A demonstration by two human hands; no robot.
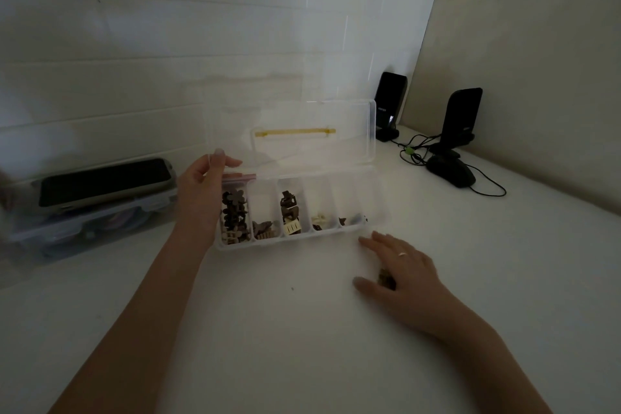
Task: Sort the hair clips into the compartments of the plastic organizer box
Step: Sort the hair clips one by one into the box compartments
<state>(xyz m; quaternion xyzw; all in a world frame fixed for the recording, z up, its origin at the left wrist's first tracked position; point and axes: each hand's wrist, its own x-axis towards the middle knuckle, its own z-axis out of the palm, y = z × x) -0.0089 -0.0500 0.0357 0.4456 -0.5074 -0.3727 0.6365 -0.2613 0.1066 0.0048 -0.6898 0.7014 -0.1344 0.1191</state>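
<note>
Head view, the only one: the left hand (205,185) pinches the raised corner of the plastic organizer box (289,239), probably to steady it and keep its clear lid (302,134) propped open for dropping clips in. The right hand (400,265) lies on the white bench (268,329) just beside the box's near right corner, fingers spread flat over a small brown hair clip (386,279), apparently gathering it for pickup.

Five compartments run left to right. Dark flower-shaped clips (233,212) fill the leftmost; the second holds a few brown ones; the third brown and cream claw clips; the fourth cream ones; the fifth a few mixed pieces, too dim to name.
</note>
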